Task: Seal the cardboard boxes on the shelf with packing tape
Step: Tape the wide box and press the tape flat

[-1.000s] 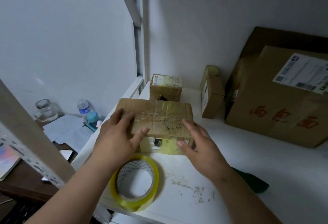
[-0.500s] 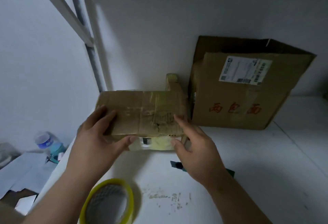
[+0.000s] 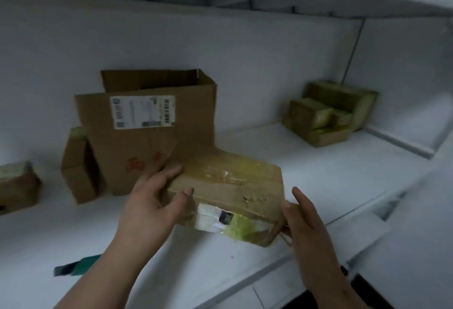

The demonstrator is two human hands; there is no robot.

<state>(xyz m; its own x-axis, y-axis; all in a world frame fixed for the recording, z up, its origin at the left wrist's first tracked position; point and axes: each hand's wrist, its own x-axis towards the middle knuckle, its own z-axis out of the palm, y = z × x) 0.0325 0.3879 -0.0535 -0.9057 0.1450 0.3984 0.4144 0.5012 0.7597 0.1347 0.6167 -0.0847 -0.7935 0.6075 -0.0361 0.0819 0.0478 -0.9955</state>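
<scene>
The taped cardboard box (image 3: 228, 191) is held between both hands just above the white shelf (image 3: 306, 181), tilted so its right end dips toward the front edge. Clear and yellowish tape already crosses its top, and a white label with a dark patch sits on the near face. The left hand (image 3: 152, 201) grips the left end, fingers curled over the top edge and thumb on the near face. The right hand (image 3: 304, 218) holds the right end, thumb on the near corner and fingers stretched along the far side; whether those fingers press flat on the cardboard cannot be told.

This box looks sealed, so the step in hand is judged to be carrying it rightward to set it down with the finished ones. To do that well, keep both ends supported, level the box before lowering, and land it flat on open shelf, well clear of the front edge.

Behind it stands a large open carton (image 3: 152, 132) with a shipping label, apparently still to be sealed, and a small upright box (image 3: 78, 169) beside it. A stack of taped boxes (image 3: 331, 115) sits far right. A dark green object (image 3: 78, 264) lies near the left forearm; the tape roll is not in view.
</scene>
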